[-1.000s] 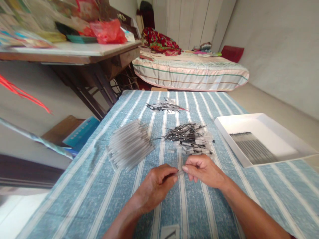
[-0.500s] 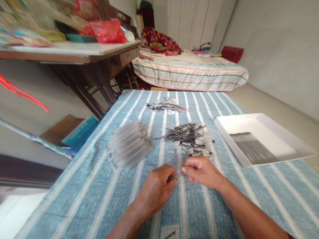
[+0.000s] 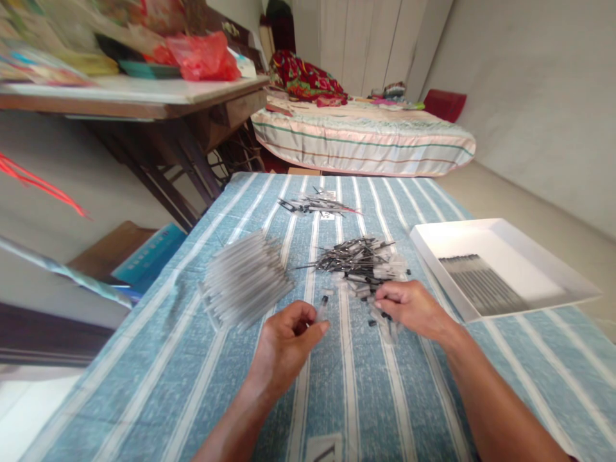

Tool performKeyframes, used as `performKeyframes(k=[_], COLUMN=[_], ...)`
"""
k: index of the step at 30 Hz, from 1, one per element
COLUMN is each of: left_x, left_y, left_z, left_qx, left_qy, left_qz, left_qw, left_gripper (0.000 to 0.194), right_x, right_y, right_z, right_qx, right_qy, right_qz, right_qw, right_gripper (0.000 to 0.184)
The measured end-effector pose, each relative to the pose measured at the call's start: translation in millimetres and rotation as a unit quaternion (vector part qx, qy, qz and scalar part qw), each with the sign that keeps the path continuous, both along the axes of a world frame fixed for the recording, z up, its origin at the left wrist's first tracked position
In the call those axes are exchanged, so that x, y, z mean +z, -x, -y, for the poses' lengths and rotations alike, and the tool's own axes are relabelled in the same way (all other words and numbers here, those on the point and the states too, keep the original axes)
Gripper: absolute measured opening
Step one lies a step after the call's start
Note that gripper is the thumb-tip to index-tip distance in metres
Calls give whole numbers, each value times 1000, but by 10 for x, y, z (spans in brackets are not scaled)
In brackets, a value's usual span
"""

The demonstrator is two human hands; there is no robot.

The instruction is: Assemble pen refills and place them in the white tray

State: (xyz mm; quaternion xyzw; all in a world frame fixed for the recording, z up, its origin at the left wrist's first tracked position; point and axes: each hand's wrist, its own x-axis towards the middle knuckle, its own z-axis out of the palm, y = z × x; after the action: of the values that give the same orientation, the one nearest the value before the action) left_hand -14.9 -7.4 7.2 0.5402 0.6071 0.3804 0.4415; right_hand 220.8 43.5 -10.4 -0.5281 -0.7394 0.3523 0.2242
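My left hand (image 3: pixel 287 346) is closed around a clear pen barrel (image 3: pixel 322 310), whose black end points up between thumb and fingers. The rest of the barrel is hidden in the palm. To the right, my right hand (image 3: pixel 414 309) has its fingers pinched together at the near edge of a heap of pen parts (image 3: pixel 353 258), black and clear. What the fingertips hold, if anything, is too small and blurred to make out. Beyond my left hand lies a neat stack of clear pen barrels (image 3: pixel 248 279).
A white box lid (image 3: pixel 524 247) at the right holds a row of pens (image 3: pixel 479 282). Farther back is a small pile of thin black and clear pieces (image 3: pixel 315 204). A striped blue cloth (image 3: pixel 216 398) covers the table. A sideboard (image 3: pixel 192 96) and a bed (image 3: pixel 366 141) stand beyond.
My hands have come apart from their meeting over the pen barrel. The left kept the barrel and moved left; the right moved right to the heap's near edge.
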Motion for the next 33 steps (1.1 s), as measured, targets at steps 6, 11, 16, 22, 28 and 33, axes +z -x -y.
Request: performKeyframes(k=[6, 11, 16, 22, 28, 33], left_x=[12, 68, 68, 11, 80, 111], left_y=[-18, -56, -54, -5, -37, -56], left_z=[-10, -2, -2, -40, -12, 16], left_qx=[29, 50, 61, 36, 39, 43], left_qy=[6, 4, 4, 12, 6, 1], left_qz=[77, 107, 94, 105, 112, 119], left_qw=[997, 993, 994, 994, 993, 992], left_gripper=[14, 16, 15, 13, 10, 8], right_x=[27, 47, 55, -36, -138, -115], right_y=[143, 226, 213, 91, 90, 108], right_z=[64, 96, 104, 60, 27, 15], right_qx=[103, 126, 121, 68, 19, -11], right_qy=[-60, -75, -77, -39, 126, 145], right_qz=[296, 381, 356, 109, -125, -165], right_qw=[948, 913, 923, 991, 984, 975], right_gripper=[15, 16, 14, 8, 1, 4])
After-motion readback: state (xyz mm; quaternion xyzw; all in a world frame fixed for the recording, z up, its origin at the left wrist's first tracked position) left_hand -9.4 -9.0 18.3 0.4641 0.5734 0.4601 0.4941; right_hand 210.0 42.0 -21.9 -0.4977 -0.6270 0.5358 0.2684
